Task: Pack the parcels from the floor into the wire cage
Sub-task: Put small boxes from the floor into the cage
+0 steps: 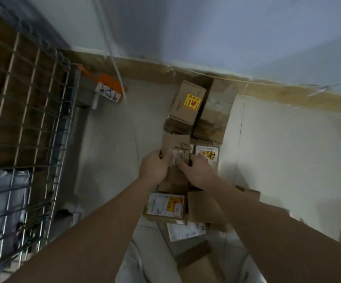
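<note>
Motion blur softens the whole view, so the print on the labels cannot be read. Your left hand (154, 167) curls round the left edge of a small cardboard box (175, 149) with black pen marks on its face; your right hand (199, 173) grips its right side, fingers bent over the near edge. Both hands cover the lower part of that box, and what it rests on is hidden beneath them. Just beyond it, two larger boxes stand side by side against the wall: one with a yellow sticker (187, 104) and a plain one (214, 111) touching it on the right. A box with a white label (207, 154) is half hidden behind your right fingers. Nearer you, more parcels (165, 207) lie heaped on the floor (112, 144) between your forearms, partly covered by them. The wire cage (22, 111) stands to the left, cut off by the frame edge, well apart from the held box; brown cartons and a grey bag (0, 201) show dimly through its mesh. An orange tag (109, 88) with scrawled writing lies near the cage corner.
</note>
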`<state>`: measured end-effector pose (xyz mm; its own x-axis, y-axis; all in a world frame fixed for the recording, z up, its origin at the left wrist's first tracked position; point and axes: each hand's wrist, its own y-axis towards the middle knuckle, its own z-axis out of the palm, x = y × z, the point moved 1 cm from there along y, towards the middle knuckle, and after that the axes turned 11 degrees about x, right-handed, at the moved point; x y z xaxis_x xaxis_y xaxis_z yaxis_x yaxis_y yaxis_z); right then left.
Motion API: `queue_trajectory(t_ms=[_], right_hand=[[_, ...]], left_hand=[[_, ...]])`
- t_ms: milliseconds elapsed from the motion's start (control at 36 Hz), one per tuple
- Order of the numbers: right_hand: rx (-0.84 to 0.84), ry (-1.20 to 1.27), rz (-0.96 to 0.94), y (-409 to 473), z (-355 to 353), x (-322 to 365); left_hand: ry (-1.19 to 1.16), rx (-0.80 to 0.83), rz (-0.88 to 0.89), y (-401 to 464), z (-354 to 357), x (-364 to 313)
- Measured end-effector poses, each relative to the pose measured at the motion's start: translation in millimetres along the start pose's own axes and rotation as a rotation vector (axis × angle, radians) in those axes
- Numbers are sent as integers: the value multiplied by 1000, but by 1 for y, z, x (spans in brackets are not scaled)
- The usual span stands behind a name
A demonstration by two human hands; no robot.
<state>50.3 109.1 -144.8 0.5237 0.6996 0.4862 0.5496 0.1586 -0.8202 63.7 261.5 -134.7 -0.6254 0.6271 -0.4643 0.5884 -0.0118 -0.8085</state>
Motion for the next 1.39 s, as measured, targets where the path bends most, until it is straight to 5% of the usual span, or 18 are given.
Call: queue_trajectory(t_ms=[250,444,722,944,1167,1389], right_hand=[[-75,738,-45,-144,-36,84],[18,655,-251,-313,-97,215],[41,375,-497,-542,-153,440],[193,113,-776,-690,-84,589],[372,-21,-976,-818,61,698],[478,-55,-1054,-877,204,774]], left_hand=[[-377,-106,72,-134,-47,-66],[-524,-71,236,-296,-142,-157],[-506,-393,492,-583,-320,-244],[-658,-771,477,-785,-411,-193],[-674,-1059,464,-939,-489,-76],[-635,-1131,439,-1040,-563,41]])
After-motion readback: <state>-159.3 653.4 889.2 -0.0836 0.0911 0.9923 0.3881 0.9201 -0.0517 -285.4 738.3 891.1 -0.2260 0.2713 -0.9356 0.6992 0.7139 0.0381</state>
